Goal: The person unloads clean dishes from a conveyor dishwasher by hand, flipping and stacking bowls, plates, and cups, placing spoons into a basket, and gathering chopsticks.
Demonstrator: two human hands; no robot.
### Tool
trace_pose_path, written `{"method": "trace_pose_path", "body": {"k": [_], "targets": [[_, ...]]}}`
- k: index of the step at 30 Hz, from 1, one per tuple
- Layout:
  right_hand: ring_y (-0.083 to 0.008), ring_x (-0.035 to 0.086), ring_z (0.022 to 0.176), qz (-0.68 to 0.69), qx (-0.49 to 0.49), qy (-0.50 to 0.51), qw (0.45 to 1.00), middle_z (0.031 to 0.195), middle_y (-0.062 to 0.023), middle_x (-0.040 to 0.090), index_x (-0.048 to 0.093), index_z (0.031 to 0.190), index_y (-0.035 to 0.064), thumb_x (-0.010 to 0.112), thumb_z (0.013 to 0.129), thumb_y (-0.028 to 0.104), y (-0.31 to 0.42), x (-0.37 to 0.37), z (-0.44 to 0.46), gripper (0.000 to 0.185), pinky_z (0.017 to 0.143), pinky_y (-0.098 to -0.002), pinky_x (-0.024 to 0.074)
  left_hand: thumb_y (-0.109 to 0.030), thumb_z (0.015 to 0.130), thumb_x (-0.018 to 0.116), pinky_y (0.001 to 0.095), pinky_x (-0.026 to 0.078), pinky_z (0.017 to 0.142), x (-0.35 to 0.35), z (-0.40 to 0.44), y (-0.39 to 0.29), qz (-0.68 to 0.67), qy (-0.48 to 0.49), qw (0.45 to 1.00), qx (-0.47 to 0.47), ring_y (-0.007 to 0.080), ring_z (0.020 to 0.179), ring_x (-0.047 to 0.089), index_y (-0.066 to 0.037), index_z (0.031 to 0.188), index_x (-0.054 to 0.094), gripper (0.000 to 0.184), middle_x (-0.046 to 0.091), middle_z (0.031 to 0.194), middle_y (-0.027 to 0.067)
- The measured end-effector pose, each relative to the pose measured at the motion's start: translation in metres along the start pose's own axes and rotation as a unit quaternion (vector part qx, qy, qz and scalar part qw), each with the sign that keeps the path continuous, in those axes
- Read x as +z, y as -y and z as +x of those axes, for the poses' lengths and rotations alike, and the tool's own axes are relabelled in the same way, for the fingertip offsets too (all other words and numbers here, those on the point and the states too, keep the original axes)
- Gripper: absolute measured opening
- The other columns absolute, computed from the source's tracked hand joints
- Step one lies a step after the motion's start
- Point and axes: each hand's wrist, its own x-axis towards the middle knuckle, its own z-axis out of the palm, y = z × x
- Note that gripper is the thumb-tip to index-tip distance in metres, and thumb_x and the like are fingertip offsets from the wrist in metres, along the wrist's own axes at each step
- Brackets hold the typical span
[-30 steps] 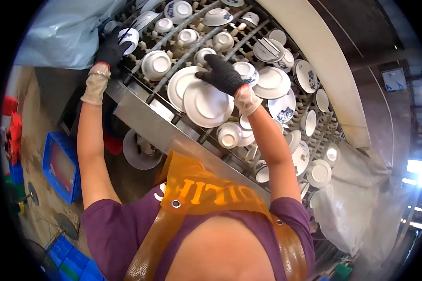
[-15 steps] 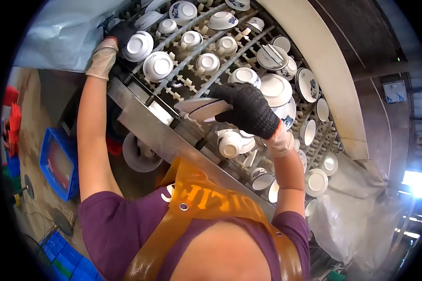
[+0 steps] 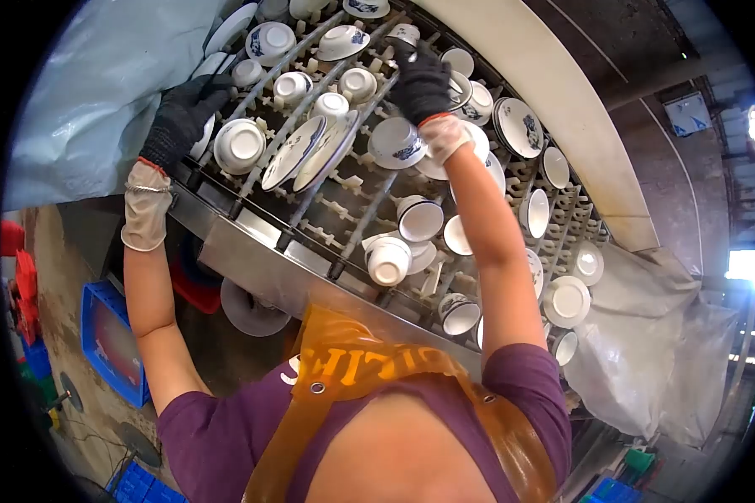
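Note:
My right hand [image 3: 421,85], in a dark knit glove, reaches far over the peg conveyor [image 3: 335,239] with fingers apart. Its fingertips are just below a small patterned cup [image 3: 404,34], and saucers [image 3: 460,89] lie beside it, partly covered. Whether it touches them I cannot tell. My left hand [image 3: 183,117], gloved likewise, is at the conveyor's left edge, fingers stretched out and next to a white bowl [image 3: 203,138] partly hidden behind it. Between my hands, two blue-rimmed plates, a nearer one [image 3: 294,153] and another [image 3: 329,152], lean in the pegs. An upturned bowl [image 3: 240,146] sits left of them.
Several bowls, cups and plates [image 3: 520,127] cover the conveyor's right side. A plastic curtain [image 3: 101,109] hangs at the left, and a metal edge [image 3: 252,260] runs before me. A blue crate [image 3: 113,344] stands below left.
The plates my right hand held now lean in the conveyor pegs, released. That hand has moved up and away toward the far cup. My left hand has shifted left and down; the dishes have shifted leftward.

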Motion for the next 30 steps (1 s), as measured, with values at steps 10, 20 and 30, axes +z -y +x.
{"method": "trace_pose_path", "body": {"k": [10, 20, 30], "targets": [[-0.034, 0.053, 0.104, 0.157, 0.193, 0.07, 0.966, 0.112, -0.0177, 0.054, 0.05, 0.12, 0.0132, 0.075, 0.055, 0.014, -0.135, -0.059, -0.077, 0.07, 0.091, -0.0394, 0.0431, -0.021, 0.078, 0.065, 0.0365, 0.047, 0.078, 0.071, 0.018, -0.09, -0.005, 0.113, 0.985, 0.129, 0.0284, 0.085, 0.061, -0.005, 0.1, 0.064, 0.028, 0.064, 0.094, 0.0144], [-0.0326, 0.056, 0.096, 0.02, 0.114, 0.041, 0.992, 0.108, -0.0147, 0.058, 0.058, 0.111, 0.0123, 0.073, 0.064, 0.027, -0.23, -0.059, -0.18, 0.051, 0.085, -0.0435, 0.0435, -0.012, 0.082, 0.046, 0.037, 0.049, 0.057, 0.269, 0.11, -0.146, 0.4, 0.094, 0.807, 0.424, 0.026, 0.064, 0.061, -0.016, 0.125, 0.049, 0.043, 0.062, 0.104, 0.014], [-0.0098, 0.058, 0.078, 0.488, 0.342, 0.177, 0.783, 0.086, -0.012, 0.065, 0.063, 0.105, 0.0051, 0.068, 0.078, 0.019, -0.213, -0.065, -0.168, 0.03, 0.074, -0.0269, 0.048, -0.014, 0.081, 0.049, 0.0416, 0.049, 0.081, 0.338, 0.213, -0.085, 0.327, 0.116, 0.909, 0.231, 0.0317, 0.093, 0.061, -0.01, 0.104, 0.061, 0.026, 0.063, 0.103, 0.0152]]}}
